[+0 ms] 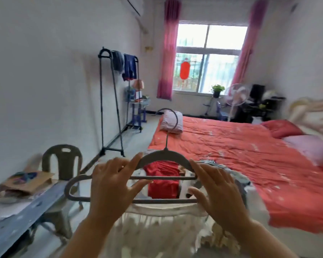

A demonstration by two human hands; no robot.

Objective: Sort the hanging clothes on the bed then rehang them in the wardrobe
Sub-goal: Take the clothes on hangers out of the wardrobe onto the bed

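While held at lower centre of the frame, the grey hanger (pixel 165 155) is grasped at both shoulders by the curled fingers of the left hand (pixel 112 185) and right hand (pixel 216 189). A white garment (pixel 157 229) drapes beneath, and the bed (pixel 231 146) lies right.

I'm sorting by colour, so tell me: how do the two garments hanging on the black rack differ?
The grey garment hangs nearer the viewer on the rack; the blue garment hangs beyond it, at the rail's far end. The grey garment is plain and ends higher; the blue garment reaches lower and shows red and white at its hem. Both hang side by side from the top rail.
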